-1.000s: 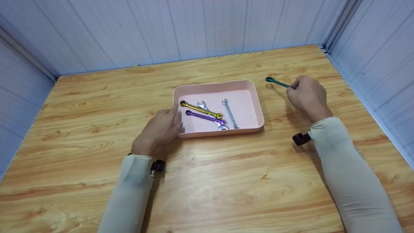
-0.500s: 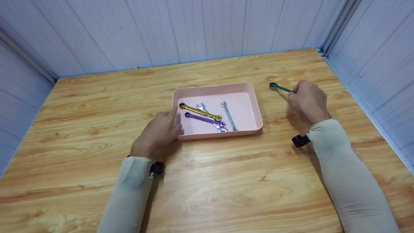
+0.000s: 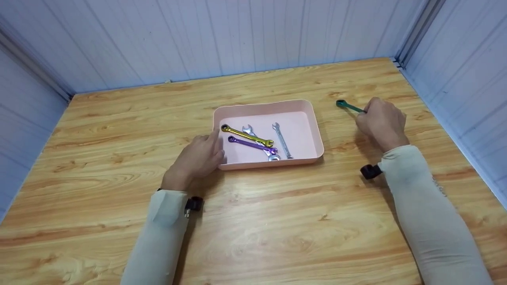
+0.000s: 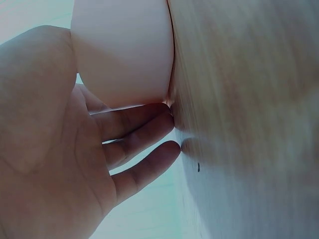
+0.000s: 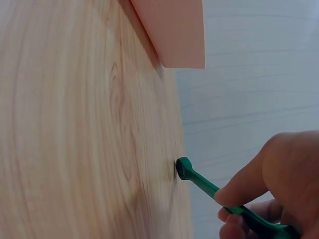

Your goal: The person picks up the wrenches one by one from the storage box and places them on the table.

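Observation:
My left hand (image 3: 198, 156) holds the front left corner of a shallow pink tray (image 3: 273, 164), its thumb over the rim. In the left wrist view the other fingers (image 4: 144, 172) lie along the tray's outer wall, fingertips at the tabletop. Inside the tray are a gold wrench (image 3: 247, 135), a purple wrench (image 3: 251, 145) and two silver wrenches; one silver wrench (image 3: 282, 140) lies apart at the right, the other is partly covered. Right of the tray, my right hand (image 3: 382, 122) pinches a green wrench (image 5: 204, 185) by one end, its ring end pointing left, close over the table.
A wood-grain table (image 3: 257, 221) spreads around the tray. Pale ribbed panels (image 3: 237, 35) stand along its back and both sides. Each wrist wears a small black camera, such as the right camera (image 3: 371, 171).
My right hand has moved a little to the right with the green wrench, farther from the tray. The left hand and the wrenches in the tray keep their places.

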Tool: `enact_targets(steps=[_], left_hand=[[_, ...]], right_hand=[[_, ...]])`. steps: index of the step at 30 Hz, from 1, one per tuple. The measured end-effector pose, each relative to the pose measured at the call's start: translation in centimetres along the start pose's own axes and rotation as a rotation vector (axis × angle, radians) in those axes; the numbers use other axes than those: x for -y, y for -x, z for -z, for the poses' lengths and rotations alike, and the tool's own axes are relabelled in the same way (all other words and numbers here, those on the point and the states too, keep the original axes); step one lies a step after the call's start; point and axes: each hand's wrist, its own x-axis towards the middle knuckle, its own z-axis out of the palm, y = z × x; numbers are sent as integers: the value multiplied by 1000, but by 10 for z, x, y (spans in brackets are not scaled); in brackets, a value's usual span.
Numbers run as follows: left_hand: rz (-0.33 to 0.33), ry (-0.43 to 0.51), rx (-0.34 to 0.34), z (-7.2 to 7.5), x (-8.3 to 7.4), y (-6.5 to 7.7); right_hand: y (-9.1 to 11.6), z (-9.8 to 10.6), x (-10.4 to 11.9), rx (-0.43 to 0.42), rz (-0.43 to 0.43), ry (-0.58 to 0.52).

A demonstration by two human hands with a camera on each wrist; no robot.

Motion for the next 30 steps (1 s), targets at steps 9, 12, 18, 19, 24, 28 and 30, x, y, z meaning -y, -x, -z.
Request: enact_targets(steps=[9,12,18,19,24,28,30], left_hand=[[5,-31,30,1,1,1],[17,-25,29,0,-1,1],[42,-18,37,-1,-3,0],[51,-17,39,-1,-4,0],[69,-24,39,-2,-5,-1],[44,-31,29,-2,-4,-1],[27,-35,24,-1,-4,-2]], right_hand=[[1,-3,-2,161,-30,94],[0,-5,-2,198,-35,129],[0,-7,-4,226,-32,130],[0,-7,-4,228,-31,128],[0,-8,-6,233,-20,124],[0,-7,-6,245,-10,122],[0,-7,-6,251,-3,121]])
